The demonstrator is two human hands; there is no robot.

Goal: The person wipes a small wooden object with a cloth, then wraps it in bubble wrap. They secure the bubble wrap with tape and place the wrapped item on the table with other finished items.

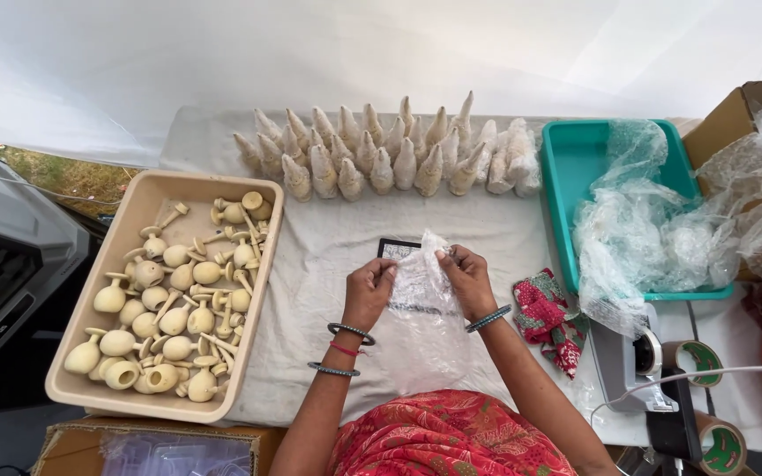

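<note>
nearest the camera, a red patterned garment filled the 6 o'clock edge. just beyond it, the left hand and right hand each pinched a top corner of a clear plastic bag, fingers closed on it, holding it up over the white cloth of the desk. a small dark-framed card lay just behind the bag. at 9 o'clock sat a beige tray of pale wooden knobs. at 3 o'clock lay a red-green cloth, with tape rolls at 4 o'clock. farther off, at 12 o'clock, stood rows of wrapped cones; at 2 o'clock a teal tray held crumpled plastic bags.
</note>
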